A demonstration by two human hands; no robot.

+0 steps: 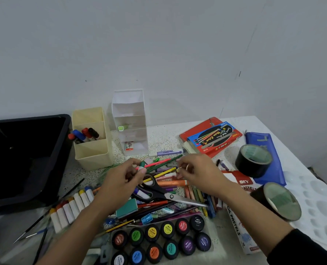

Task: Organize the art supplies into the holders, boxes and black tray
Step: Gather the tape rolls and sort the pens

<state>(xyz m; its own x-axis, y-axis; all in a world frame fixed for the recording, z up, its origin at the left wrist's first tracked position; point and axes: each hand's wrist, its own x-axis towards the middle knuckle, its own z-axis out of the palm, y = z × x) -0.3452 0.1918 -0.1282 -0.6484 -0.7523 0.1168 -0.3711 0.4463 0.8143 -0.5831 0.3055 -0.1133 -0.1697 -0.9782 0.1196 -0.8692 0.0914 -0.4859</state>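
Speckled tabletop (164, 136): your L hand (124, 176) grips a pencil bundle (159, 163), R hand (197, 173) pinches a yellow pencil (166, 172), prob. gathering for holder (94, 155).

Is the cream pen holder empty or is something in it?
Not empty: markers stand in the middle compartment of the cream pen holder; its back compartment looks empty.

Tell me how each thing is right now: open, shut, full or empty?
Tray, looks empty.
Cream holder, markers in middle slot.
White holder, green highlighter in one slot.
Scissors, shut, lying flat.
Paint pots, lids on.
Paint box, shut.
Left hand, pinching green pen.
Right hand, pinching yellow pencil.
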